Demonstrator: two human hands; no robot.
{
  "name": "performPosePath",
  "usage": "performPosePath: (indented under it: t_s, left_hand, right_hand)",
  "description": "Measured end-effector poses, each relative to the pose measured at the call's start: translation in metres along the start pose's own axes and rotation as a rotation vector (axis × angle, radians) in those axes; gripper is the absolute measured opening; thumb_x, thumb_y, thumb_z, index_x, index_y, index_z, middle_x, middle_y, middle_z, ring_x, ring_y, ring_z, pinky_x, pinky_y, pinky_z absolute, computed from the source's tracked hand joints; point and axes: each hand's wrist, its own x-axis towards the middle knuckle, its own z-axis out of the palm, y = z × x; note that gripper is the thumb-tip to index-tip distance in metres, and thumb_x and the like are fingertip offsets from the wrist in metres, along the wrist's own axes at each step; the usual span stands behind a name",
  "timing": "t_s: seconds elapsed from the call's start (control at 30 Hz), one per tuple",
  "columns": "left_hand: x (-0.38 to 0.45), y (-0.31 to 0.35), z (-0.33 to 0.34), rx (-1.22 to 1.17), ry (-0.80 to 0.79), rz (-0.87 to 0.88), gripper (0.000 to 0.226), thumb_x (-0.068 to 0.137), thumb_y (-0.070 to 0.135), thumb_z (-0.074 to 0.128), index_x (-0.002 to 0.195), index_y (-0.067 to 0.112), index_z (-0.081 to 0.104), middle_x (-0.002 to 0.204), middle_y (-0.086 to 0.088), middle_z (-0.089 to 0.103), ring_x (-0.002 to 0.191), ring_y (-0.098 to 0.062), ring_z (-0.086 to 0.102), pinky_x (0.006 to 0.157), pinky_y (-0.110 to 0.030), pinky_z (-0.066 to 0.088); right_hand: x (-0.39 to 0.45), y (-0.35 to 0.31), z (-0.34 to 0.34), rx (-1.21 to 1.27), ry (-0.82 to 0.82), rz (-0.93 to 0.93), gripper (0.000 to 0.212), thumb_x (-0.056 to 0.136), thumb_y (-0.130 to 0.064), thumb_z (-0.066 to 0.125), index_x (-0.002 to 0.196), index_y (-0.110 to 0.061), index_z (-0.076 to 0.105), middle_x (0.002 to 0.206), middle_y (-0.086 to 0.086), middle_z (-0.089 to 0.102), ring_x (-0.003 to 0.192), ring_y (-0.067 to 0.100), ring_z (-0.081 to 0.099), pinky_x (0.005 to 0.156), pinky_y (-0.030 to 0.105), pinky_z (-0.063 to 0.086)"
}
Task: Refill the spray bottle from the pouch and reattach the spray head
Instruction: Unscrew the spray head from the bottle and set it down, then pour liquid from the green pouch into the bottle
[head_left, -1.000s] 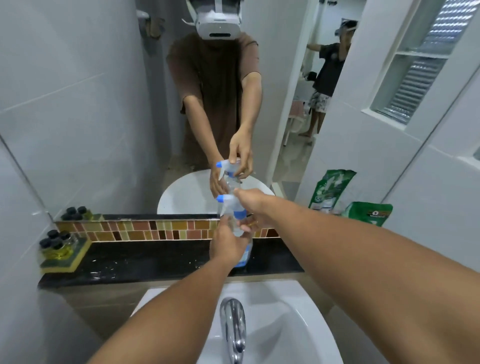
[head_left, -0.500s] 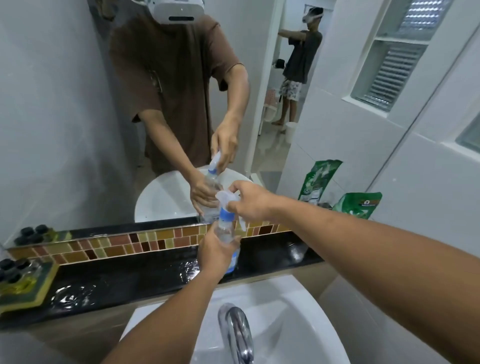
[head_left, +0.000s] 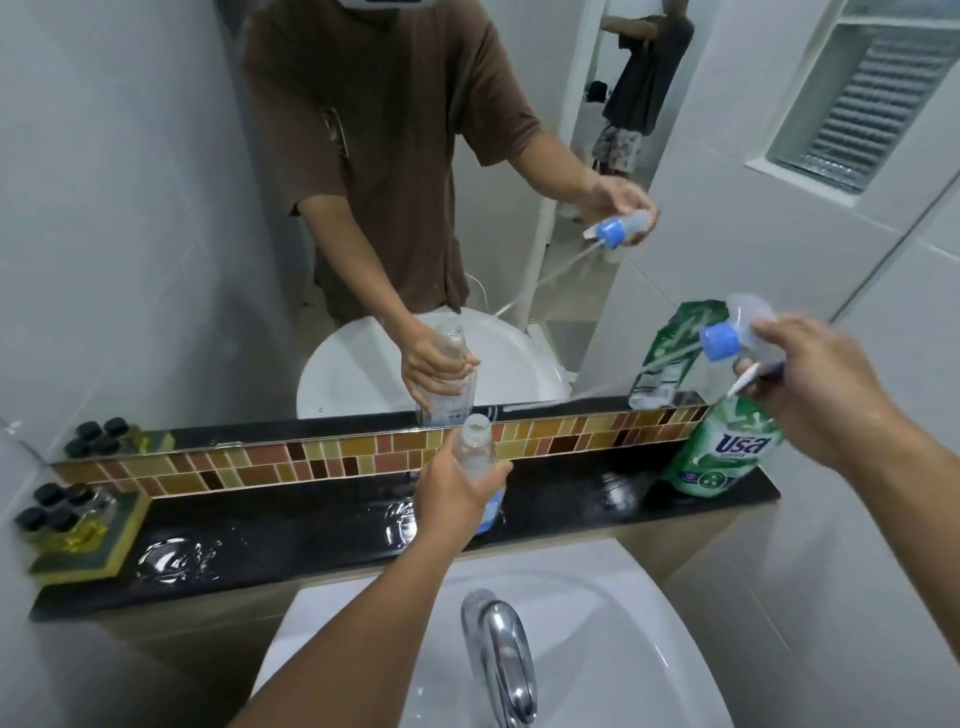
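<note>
- Two hands were busy above a wet black ledge (head_left: 311, 525) behind the sink (head_left: 597, 623).
- Left hand (head_left: 457, 493) was wrapped around the clear bottle (head_left: 475, 452), upright on the ledge, neck open, no head on it.
- Right hand (head_left: 815, 384) held the spray head (head_left: 737, 332) up at far right, well apart from the bottle, blue collar facing left.
- Green pouch (head_left: 722, 457) stood on the ledge's right end, just below the spray head.
- Tap (head_left: 498, 649) sat near, centre.
- Small dark-capped bottles (head_left: 57, 512) sat far left on a sponge.
</note>
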Motion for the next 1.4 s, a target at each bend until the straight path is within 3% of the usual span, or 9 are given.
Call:
performPosePath:
  t_s: [0.2, 0.3, 0.5, 0.7, 0.83, 0.97, 1.07, 1.2, 1.4]
  left_hand:
    - [-0.003, -0.004, 0.002, -0.062, 0.011, 0.001, 0.058, 0.078, 0.051, 0.088, 0.126, 0.028, 0.065, 0.108, 0.005, 0.074, 0.103, -0.024, 0.072, 0.092, -0.054, 0.063]
    - [-0.004, -0.005, 0.002, -0.083, 0.016, -0.005, 0.056, 0.079, 0.049, 0.088, 0.125, 0.027, 0.064, 0.110, 0.004, 0.073, 0.104, -0.023, 0.072, 0.094, -0.053, 0.063]
    - [-0.004, -0.010, 0.001, -0.122, -0.011, 0.047, 0.066, 0.066, 0.067, 0.081, 0.121, 0.034, 0.065, 0.107, 0.009, 0.074, 0.103, -0.018, 0.073, 0.092, -0.053, 0.063]
    - [-0.005, -0.017, -0.008, -0.086, -0.092, 0.095, 0.044, 0.072, 0.065, 0.081, 0.108, 0.067, 0.057, 0.111, 0.010, 0.074, 0.105, -0.016, 0.074, 0.095, -0.052, 0.062]
    - [-0.008, -0.017, -0.019, 0.032, -0.183, 0.070, 0.067, 0.077, 0.074, 0.074, 0.135, 0.049, 0.052, 0.124, 0.004, 0.067, 0.115, -0.019, 0.069, 0.099, -0.052, 0.060]
    - [-0.019, -0.014, -0.032, 0.116, -0.146, 0.018, 0.083, 0.076, 0.070, 0.076, 0.144, 0.029, 0.050, 0.135, -0.005, 0.053, 0.123, -0.023, 0.060, 0.100, -0.044, 0.057]
    - [-0.041, -0.018, -0.030, 0.054, -0.029, -0.050, 0.079, 0.078, 0.043, 0.090, 0.143, 0.023, 0.048, 0.137, -0.002, 0.047, 0.120, -0.016, 0.051, 0.094, -0.034, 0.048]
    - [-0.068, -0.041, -0.019, 0.334, 0.073, -0.225, 0.088, 0.075, 0.053, 0.091, 0.138, 0.014, 0.043, 0.135, -0.011, 0.062, 0.121, -0.029, 0.060, 0.092, -0.043, 0.054]
    - [-0.092, -0.006, 0.005, 0.947, -0.364, -0.275, 0.041, 0.102, 0.059, 0.049, 0.105, 0.018, 0.058, 0.109, -0.001, 0.068, 0.099, -0.022, 0.063, 0.081, -0.034, 0.046]
  right_hand:
    - [0.014, 0.158, 0.001, 0.049, 0.145, 0.422, 0.016, 0.103, -0.010, 0.051, 0.116, -0.005, 0.058, 0.079, 0.015, 0.054, 0.060, 0.020, 0.050, 0.032, 0.020, 0.038]
    - [0.013, 0.203, 0.036, 0.026, 0.077, 0.566, 0.011, 0.102, -0.010, 0.055, 0.107, -0.007, 0.063, 0.082, 0.016, 0.062, 0.063, 0.020, 0.058, 0.039, 0.025, 0.045]
    - [0.006, 0.241, 0.101, -0.233, -0.004, 0.488, 0.022, 0.097, -0.018, 0.062, 0.085, 0.000, 0.066, 0.054, 0.010, 0.069, 0.064, 0.030, 0.066, 0.082, 0.047, 0.062]
    - [0.000, 0.254, 0.101, -0.565, -0.032, 0.362, 0.011, 0.096, -0.014, 0.061, 0.102, -0.006, 0.065, 0.095, 0.011, 0.066, 0.084, 0.027, 0.060, 0.069, 0.033, 0.045]
    - [0.000, 0.257, 0.083, -0.591, -0.079, 0.342, 0.039, 0.097, -0.018, 0.064, 0.135, -0.012, 0.060, 0.125, 0.011, 0.067, 0.108, 0.028, 0.062, 0.083, 0.032, 0.045]
    - [0.002, 0.266, 0.050, -0.570, -0.140, 0.337, 0.036, 0.098, -0.017, 0.063, 0.133, -0.012, 0.059, 0.122, 0.007, 0.066, 0.111, 0.026, 0.062, 0.088, 0.032, 0.047]
    - [0.009, 0.270, 0.015, -0.563, -0.140, 0.339, 0.024, 0.096, -0.016, 0.064, 0.121, -0.015, 0.062, 0.113, 0.005, 0.066, 0.106, 0.027, 0.063, 0.090, 0.033, 0.048]
    - [0.024, 0.272, -0.043, -0.562, -0.055, 0.399, 0.020, 0.091, -0.009, 0.066, 0.110, -0.012, 0.066, 0.104, 0.011, 0.070, 0.088, 0.027, 0.060, 0.080, 0.035, 0.049]
    - [0.062, 0.256, -0.127, -0.559, 0.052, 0.411, 0.045, 0.094, -0.007, 0.064, 0.138, -0.011, 0.056, 0.129, 0.016, 0.063, 0.116, 0.038, 0.061, 0.095, 0.036, 0.049]
